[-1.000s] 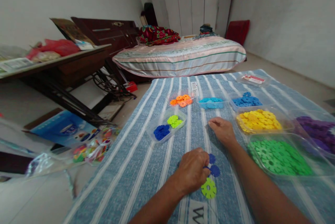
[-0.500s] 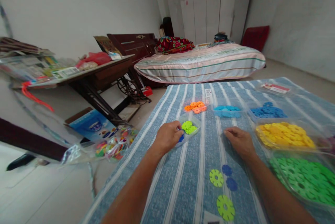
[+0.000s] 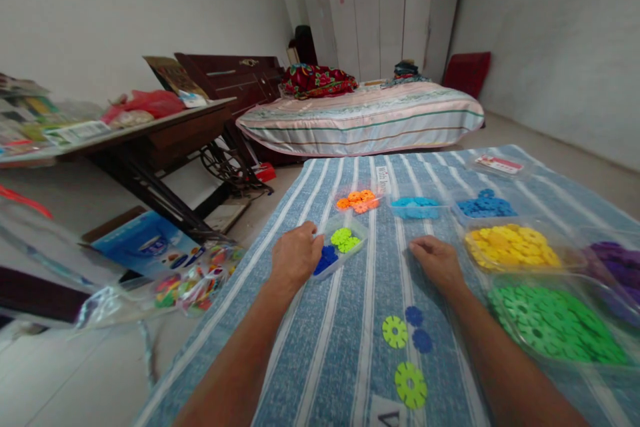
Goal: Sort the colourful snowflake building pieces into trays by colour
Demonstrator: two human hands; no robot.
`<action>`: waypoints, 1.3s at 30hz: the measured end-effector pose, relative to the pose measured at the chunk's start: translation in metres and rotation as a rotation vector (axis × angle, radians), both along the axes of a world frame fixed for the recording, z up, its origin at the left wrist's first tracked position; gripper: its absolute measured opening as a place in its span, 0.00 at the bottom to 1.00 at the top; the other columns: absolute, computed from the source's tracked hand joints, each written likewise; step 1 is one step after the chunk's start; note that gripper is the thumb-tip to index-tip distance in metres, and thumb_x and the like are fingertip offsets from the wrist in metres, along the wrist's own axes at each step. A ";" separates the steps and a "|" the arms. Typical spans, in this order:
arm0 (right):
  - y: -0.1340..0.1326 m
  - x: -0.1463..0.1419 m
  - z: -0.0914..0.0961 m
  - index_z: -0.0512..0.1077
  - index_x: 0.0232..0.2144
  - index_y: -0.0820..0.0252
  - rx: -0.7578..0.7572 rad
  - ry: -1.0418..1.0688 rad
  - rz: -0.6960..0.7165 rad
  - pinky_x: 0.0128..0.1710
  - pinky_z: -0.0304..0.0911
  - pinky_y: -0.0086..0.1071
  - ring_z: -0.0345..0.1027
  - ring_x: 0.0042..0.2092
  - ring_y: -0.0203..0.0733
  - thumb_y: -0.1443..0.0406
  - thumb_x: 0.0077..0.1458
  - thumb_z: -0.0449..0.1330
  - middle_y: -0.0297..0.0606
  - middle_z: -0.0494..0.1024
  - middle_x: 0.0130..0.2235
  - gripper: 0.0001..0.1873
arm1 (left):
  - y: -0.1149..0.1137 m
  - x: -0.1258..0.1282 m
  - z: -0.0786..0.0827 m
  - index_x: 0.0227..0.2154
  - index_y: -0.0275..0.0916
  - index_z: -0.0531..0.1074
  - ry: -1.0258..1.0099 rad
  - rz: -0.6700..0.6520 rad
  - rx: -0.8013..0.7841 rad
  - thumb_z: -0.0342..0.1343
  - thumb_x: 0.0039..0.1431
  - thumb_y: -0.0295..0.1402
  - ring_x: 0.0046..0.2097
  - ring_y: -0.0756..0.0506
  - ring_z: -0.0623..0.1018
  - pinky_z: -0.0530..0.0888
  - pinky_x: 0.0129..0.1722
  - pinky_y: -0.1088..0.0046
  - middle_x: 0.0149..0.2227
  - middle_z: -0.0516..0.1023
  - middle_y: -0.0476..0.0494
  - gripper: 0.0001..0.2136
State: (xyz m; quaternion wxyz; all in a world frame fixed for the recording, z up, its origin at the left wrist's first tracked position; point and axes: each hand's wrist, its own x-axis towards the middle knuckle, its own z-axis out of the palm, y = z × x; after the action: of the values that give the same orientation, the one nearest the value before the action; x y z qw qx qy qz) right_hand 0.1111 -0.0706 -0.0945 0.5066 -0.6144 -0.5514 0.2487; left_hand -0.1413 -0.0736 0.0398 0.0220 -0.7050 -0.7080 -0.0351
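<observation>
L. hand (image 3: 296,255) has gone from the near loose discs, seen in the earliest frame, to the clear box (image 3: 363,240) at far L.; R. hand (image 3: 440,263) has kept its place on the striped cloth (image 3: 305,374).

L. hand: at box's L. edge, thumb just beside the dk-blue discs (image 3: 327,259), contact unclear; other fingers mostly hidden, so apart or clamped can't be told. R. hand: fingers curled together, R. of box; inside of curl hidden. Box also holds yel.-green discs (image 3: 345,240), to R. of dk-blue.

Near, btwn forearms, loose discs lie flat: a yel.-green disc (image 3: 388,332) at L., two sm. blue discs (image 3: 423,341) just R. of it, a 2nd yel.-green disc (image 3: 419,392) nearest.

Far row, L. to R., in clear trays: orange discs (image 3: 357,200), lt-blue discs (image 3: 415,208), mid-blue discs (image 3: 484,207). R. side, also in trays: yellow discs (image 3: 513,246), nearer green discs (image 3: 557,324), purple discs (image 3: 617,274) farthest R.
</observation>
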 end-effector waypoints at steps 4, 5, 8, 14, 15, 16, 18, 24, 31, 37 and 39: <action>0.001 0.001 0.001 0.73 0.23 0.60 0.008 -0.007 0.009 0.33 0.62 0.32 0.68 0.29 0.40 0.58 0.46 0.55 0.35 0.75 0.25 0.13 | -0.030 0.035 -0.012 0.32 0.39 0.71 -0.206 -0.429 -0.187 0.47 0.58 0.36 0.34 0.48 0.75 0.66 0.35 0.74 0.31 0.77 0.47 0.09; 0.001 0.001 0.001 0.73 0.23 0.60 0.011 -0.016 0.012 0.33 0.62 0.32 0.68 0.30 0.40 0.58 0.46 0.55 0.35 0.75 0.26 0.13 | -0.038 0.045 -0.017 0.31 0.39 0.71 -0.222 -0.518 -0.247 0.48 0.57 0.36 0.34 0.48 0.74 0.66 0.34 0.74 0.31 0.76 0.48 0.09; 0.001 0.002 0.001 0.73 0.24 0.60 0.005 -0.032 0.008 0.34 0.61 0.32 0.68 0.31 0.40 0.58 0.46 0.54 0.36 0.75 0.26 0.13 | -0.055 0.075 -0.033 0.32 0.39 0.71 -0.198 -0.642 -0.377 0.52 0.55 0.38 0.37 0.45 0.73 0.67 0.36 0.71 0.33 0.74 0.46 0.09; 0.002 0.001 0.004 0.73 0.23 0.59 -0.008 -0.030 0.000 0.33 0.61 0.31 0.67 0.30 0.39 0.58 0.46 0.54 0.34 0.75 0.26 0.13 | -0.063 0.104 -0.050 0.36 0.37 0.70 -0.101 -0.667 -0.452 0.60 0.44 0.47 0.45 0.39 0.70 0.68 0.40 0.65 0.40 0.70 0.40 0.20; 0.002 0.000 0.004 0.74 0.24 0.59 -0.009 -0.031 -0.004 0.32 0.61 0.31 0.67 0.30 0.39 0.58 0.46 0.54 0.35 0.75 0.26 0.13 | -0.063 0.106 -0.052 0.36 0.37 0.70 -0.092 -0.680 -0.446 0.60 0.44 0.46 0.45 0.38 0.69 0.68 0.41 0.65 0.40 0.70 0.40 0.20; 0.002 0.000 0.004 0.74 0.24 0.59 -0.009 -0.033 -0.007 0.32 0.61 0.31 0.67 0.30 0.39 0.58 0.46 0.54 0.35 0.75 0.26 0.13 | -0.063 0.106 -0.054 0.36 0.37 0.70 -0.085 -0.691 -0.444 0.60 0.44 0.45 0.45 0.38 0.69 0.69 0.41 0.64 0.40 0.69 0.39 0.19; 0.002 0.000 0.004 0.74 0.23 0.59 -0.007 -0.040 -0.009 0.32 0.61 0.31 0.67 0.30 0.39 0.58 0.46 0.54 0.35 0.76 0.26 0.12 | -0.064 0.107 -0.055 0.35 0.36 0.70 -0.076 -0.702 -0.455 0.60 0.46 0.44 0.45 0.38 0.69 0.69 0.41 0.64 0.40 0.69 0.39 0.18; 0.002 0.000 0.004 0.73 0.23 0.59 0.005 -0.052 -0.014 0.31 0.61 0.31 0.67 0.29 0.39 0.58 0.46 0.54 0.35 0.75 0.25 0.13 | -0.068 0.107 -0.053 0.34 0.37 0.70 -0.070 -0.738 -0.479 0.56 0.51 0.38 0.44 0.41 0.70 0.69 0.41 0.65 0.39 0.71 0.40 0.10; 0.002 0.000 0.004 0.74 0.23 0.59 0.015 -0.042 -0.006 0.31 0.61 0.31 0.67 0.29 0.39 0.58 0.46 0.54 0.35 0.75 0.26 0.13 | -0.075 0.109 -0.060 0.34 0.34 0.72 -0.033 -0.770 -0.433 0.49 0.55 0.31 0.42 0.40 0.73 0.71 0.39 0.63 0.40 0.73 0.35 0.09; 0.001 -0.002 0.005 0.73 0.22 0.58 0.009 -0.029 -0.011 0.31 0.62 0.32 0.68 0.29 0.40 0.58 0.46 0.54 0.35 0.75 0.25 0.13 | -0.070 0.106 -0.060 0.32 0.37 0.70 -0.147 -0.725 -0.431 0.50 0.53 0.32 0.39 0.42 0.74 0.69 0.37 0.67 0.35 0.74 0.41 0.07; 0.001 -0.002 0.005 0.73 0.22 0.59 0.003 -0.032 -0.014 0.31 0.61 0.32 0.68 0.29 0.40 0.58 0.46 0.54 0.35 0.75 0.25 0.12 | -0.070 0.104 -0.060 0.29 0.38 0.70 -0.216 -0.741 -0.434 0.52 0.51 0.32 0.36 0.45 0.74 0.68 0.34 0.70 0.33 0.75 0.44 0.04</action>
State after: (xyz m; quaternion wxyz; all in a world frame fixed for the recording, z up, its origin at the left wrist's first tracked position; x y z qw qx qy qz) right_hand 0.1092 -0.0696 -0.0891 0.5002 -0.6216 -0.5554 0.2343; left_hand -0.0369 -0.1438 -0.0205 -0.2149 -0.8917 -0.3968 0.0355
